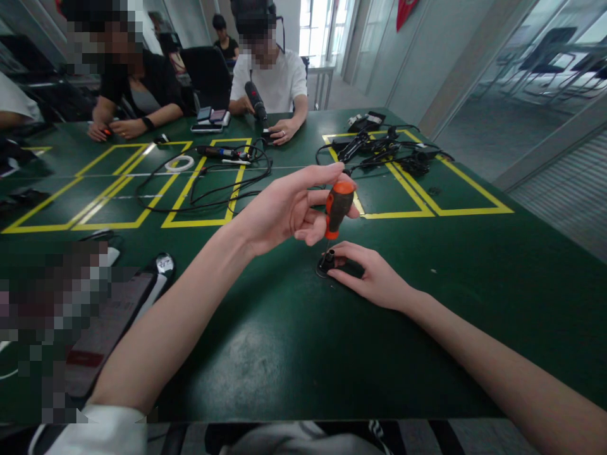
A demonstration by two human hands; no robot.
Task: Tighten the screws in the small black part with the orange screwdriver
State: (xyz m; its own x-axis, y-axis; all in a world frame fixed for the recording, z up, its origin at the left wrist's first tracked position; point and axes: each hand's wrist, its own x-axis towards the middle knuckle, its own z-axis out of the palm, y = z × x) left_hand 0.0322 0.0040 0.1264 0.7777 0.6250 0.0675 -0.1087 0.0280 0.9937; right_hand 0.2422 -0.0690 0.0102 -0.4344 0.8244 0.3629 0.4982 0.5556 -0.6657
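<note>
My left hand (289,208) grips an orange and black screwdriver (338,208) by its handle, held upright with the thin shaft pointing down. The tip meets a small black part (327,260) that rests on the green table (265,341). My right hand (374,275) lies flat on the table just right of that part, thumb and forefinger pinching it steady. Both forearms reach in from the near edge.
Yellow tape rectangles mark the table. Black cables (213,183), a white ring (179,164) and a pile of black gear (384,148) lie farther back. Two people sit across the table; one holds a black tool (256,101). Phones (142,284) lie at my left.
</note>
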